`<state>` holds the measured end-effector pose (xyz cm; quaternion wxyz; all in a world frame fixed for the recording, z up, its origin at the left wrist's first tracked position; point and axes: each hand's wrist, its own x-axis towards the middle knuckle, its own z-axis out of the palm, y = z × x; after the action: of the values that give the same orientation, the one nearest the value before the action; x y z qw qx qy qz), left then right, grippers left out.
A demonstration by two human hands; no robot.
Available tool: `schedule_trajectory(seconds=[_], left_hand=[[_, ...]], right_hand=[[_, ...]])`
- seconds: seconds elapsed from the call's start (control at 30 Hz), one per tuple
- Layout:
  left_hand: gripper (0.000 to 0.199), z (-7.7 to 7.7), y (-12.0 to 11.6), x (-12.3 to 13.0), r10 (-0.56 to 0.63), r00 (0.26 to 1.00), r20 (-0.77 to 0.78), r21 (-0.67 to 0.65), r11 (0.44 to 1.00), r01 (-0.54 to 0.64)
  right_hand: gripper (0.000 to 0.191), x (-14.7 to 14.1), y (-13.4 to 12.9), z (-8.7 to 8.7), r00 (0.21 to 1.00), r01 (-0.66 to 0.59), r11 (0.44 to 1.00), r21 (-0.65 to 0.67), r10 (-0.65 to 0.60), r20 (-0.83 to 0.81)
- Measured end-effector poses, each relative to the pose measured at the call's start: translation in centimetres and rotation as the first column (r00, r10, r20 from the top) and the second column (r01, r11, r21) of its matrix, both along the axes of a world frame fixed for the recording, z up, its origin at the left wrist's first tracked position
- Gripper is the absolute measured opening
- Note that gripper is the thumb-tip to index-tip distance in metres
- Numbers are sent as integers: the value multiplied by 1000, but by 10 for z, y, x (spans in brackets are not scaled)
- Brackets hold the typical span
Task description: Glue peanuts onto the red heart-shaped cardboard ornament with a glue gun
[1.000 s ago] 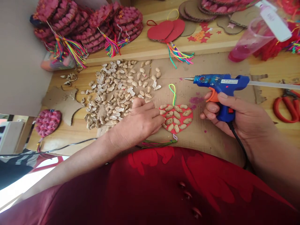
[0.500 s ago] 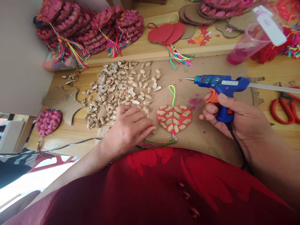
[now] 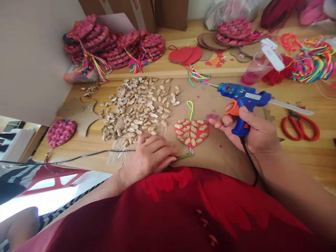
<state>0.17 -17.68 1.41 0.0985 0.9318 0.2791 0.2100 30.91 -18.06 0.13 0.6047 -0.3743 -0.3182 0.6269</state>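
My right hand (image 3: pixel 258 134) is wrapped round the handle of a blue hot glue gun (image 3: pixel 240 94), with an orange trigger and a glue stick (image 3: pixel 291 106) out of its back. One fingertip reaches out near the red cardboard heart (image 3: pixel 197 140), which lies flat with rows of peanuts stuck on it. The heart has a green-yellow loop (image 3: pixel 190 111) at its top and a tassel (image 3: pixel 185 156) below. Palm down, my left hand (image 3: pixel 154 154) lies on the cardboard left of the heart, over part of the tassel, fingers loosely laid and nothing seen in them.
Loose peanuts and shells (image 3: pixel 139 105) cover the cardboard on the left. Red-handled pliers (image 3: pixel 300 126) lie at right. A black cord (image 3: pixel 78 157) crosses the left front. Behind, a ledge holds stacked pink hearts (image 3: pixel 118 49), plain red hearts (image 3: pixel 186 55), a pink cup (image 3: pixel 254 68) and coloured strings (image 3: pixel 313 63).
The view has tilted up, showing more of the back ledge. My left hand has come down beside the tassel with its fingers loosened. A finger of my right hand now stretches toward the heart.
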Motion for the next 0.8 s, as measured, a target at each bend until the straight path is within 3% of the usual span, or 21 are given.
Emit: schedule_trajectory(seconds=[0.23, 0.43, 0.8], left_hand=[[17, 4, -12, 11, 210, 978, -13, -73, 975, -211], [37, 2, -15, 21, 321, 944, -72, -130, 936, -328], [63, -5, -6, 32, 384, 920, -75, -196, 899, -391]], right_hand=[[18, -2, -1, 1, 998, -55, 998, 21, 56, -16], [16, -1, -1, 3, 993, -118, 993, 1, 118, -27], [20, 6, 0, 5, 981, -193, 977, -90, 191, -36]])
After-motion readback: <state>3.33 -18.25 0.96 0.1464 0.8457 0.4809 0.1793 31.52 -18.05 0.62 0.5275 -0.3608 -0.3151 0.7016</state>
